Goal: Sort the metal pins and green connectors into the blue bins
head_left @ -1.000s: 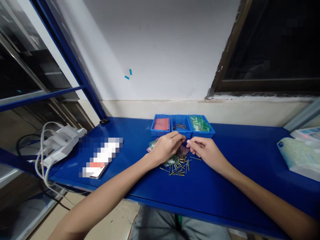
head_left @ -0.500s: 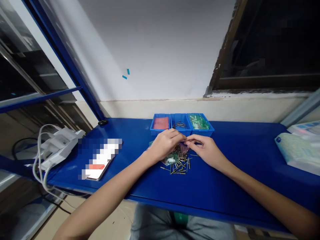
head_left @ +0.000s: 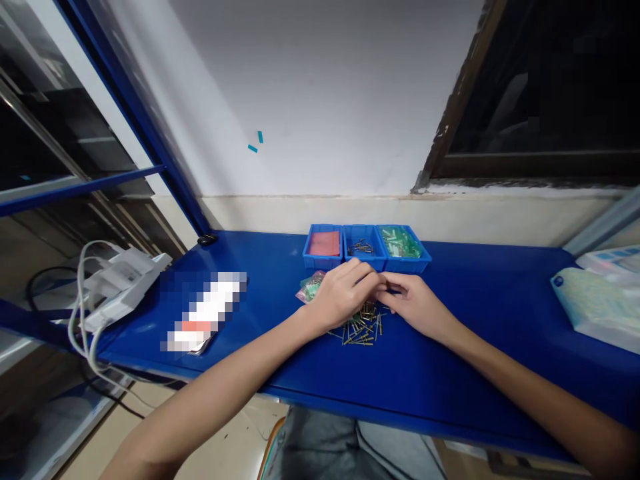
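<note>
My left hand (head_left: 347, 291) and my right hand (head_left: 411, 298) meet at the fingertips above a pile of metal rivets (head_left: 359, 331) on the blue table. The fingers of both are bent and pinched together; whatever lies between them is too small to make out. Left of my left hand, small pink and green bags (head_left: 311, 287) show in part. Just behind the hands stand three blue bins: one with pink material (head_left: 325, 244), a middle one with a few rivets (head_left: 362, 247), and one with green bags (head_left: 400, 243).
A blurred phone (head_left: 207, 313) lies on the left of the blue table (head_left: 490, 300). White chargers and cables (head_left: 125, 283) are at the left edge. Patterned plastic packages (head_left: 597, 307) sit at the far right. A wall (head_left: 320, 100) rises behind.
My left hand has moved slightly right over the pile, uncovering more of the bags on its left. The fingertips of both hands remain together. The camera view has shifted a little.
</note>
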